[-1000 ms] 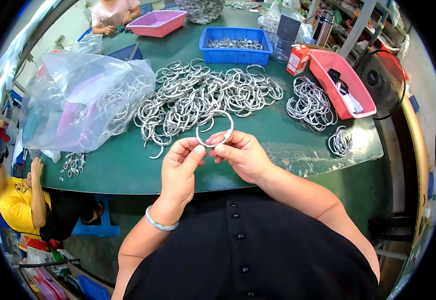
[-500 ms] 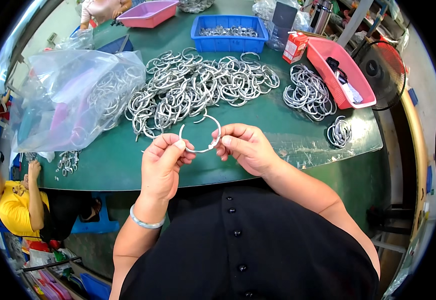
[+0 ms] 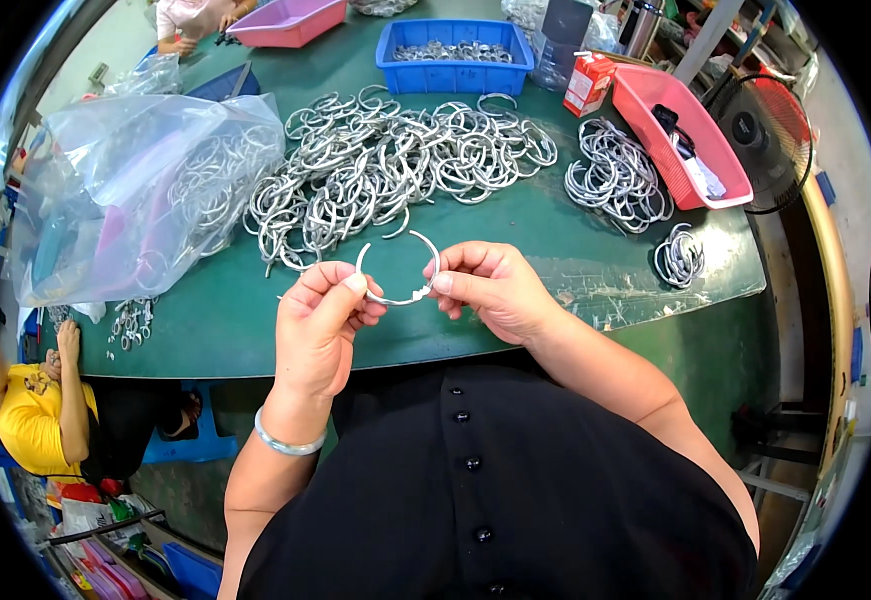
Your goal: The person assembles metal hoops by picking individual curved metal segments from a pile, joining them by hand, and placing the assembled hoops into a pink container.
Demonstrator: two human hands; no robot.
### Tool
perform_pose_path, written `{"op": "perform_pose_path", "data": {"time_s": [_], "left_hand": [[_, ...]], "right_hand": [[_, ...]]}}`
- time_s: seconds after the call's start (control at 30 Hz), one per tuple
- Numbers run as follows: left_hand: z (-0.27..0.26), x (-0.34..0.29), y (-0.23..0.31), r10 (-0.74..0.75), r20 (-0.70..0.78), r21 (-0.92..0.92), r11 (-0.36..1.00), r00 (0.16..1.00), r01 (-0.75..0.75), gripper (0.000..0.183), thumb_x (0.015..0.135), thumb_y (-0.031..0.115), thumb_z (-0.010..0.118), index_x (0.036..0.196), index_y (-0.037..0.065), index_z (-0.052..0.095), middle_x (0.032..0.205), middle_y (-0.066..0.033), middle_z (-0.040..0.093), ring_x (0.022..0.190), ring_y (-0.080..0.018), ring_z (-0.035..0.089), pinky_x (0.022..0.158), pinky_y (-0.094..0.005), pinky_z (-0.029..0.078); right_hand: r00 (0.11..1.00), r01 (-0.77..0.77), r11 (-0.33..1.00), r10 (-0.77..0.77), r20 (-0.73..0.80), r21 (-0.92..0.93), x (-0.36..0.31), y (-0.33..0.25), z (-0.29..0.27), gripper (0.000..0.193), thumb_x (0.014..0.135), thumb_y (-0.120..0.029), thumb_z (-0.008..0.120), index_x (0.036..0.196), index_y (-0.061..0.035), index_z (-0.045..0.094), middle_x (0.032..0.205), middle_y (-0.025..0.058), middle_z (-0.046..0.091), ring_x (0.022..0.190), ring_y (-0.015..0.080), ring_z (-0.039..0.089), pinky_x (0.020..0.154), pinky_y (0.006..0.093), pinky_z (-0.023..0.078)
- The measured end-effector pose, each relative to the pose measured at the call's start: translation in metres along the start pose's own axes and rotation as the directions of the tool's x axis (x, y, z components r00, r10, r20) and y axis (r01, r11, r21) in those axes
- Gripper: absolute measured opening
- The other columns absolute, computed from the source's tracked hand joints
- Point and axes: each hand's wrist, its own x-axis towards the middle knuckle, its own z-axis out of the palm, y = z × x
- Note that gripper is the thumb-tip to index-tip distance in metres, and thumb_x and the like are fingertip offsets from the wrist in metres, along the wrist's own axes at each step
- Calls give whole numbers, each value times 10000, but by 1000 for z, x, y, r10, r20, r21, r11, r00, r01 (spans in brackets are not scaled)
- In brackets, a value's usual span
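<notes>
Between my two hands, above the near part of the green table, is an open silver metal ring (image 3: 394,302) with its gap facing away from me. My left hand (image 3: 318,325) pinches its left side between thumb and fingers. The right side is pinched by my right hand (image 3: 491,290), whose thumb lies by a small joint in the ring. Just beyond my hands spreads a large heap of similar silver rings (image 3: 386,165). A smaller pile of rings (image 3: 618,180) lies to the right, with a little cluster of rings (image 3: 679,257) nearer the table edge.
A clear plastic bag (image 3: 106,200) of rings covers the table's left. At the back are a blue tray (image 3: 456,78) of small metal parts and a pink bin (image 3: 291,30). A pink basket (image 3: 676,175), red box (image 3: 589,83) and fan (image 3: 756,140) stand right. A co-worker (image 3: 41,410) sits left.
The view has shifted slightly, and both hands appear a little further left and up. They keep the same pinch on the ring.
</notes>
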Motion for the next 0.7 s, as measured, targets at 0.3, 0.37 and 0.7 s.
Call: {"op": "perform_pose_path", "data": {"time_s": [0.3, 0.37, 0.7], "left_hand": [[3, -3, 0, 93, 36, 109, 989, 995, -97, 51, 801, 22, 555, 845, 11, 531, 767, -69, 601, 655, -118, 567, 631, -228, 455], [7, -6, 0, 232, 72, 272, 931, 970, -243, 56, 803, 9, 540, 854, 11, 515, 786, -73, 586, 692, -115, 554, 647, -226, 449], [20, -15, 9, 591, 512, 548, 334, 623, -767, 161, 653, -65, 633, 792, -12, 571, 728, -118, 589, 614, -217, 557, 556, -272, 439]], "right_hand": [[1000, -14, 999, 13, -17, -50, 0, 0, 0, 139, 805, -140, 604, 871, -18, 596, 740, 17, 599, 620, 70, 521, 558, 208, 431], [1000, 21, 998, -21, -1, -64, 0, 0, -1, 139, 812, -131, 593, 884, -12, 600, 752, 22, 604, 627, 72, 525, 568, 210, 437], [993, 120, 985, -116, 38, -125, -4, 4, -3, 160, 837, -71, 547, 959, 18, 600, 784, 39, 604, 664, 80, 539, 619, 216, 456]]}}
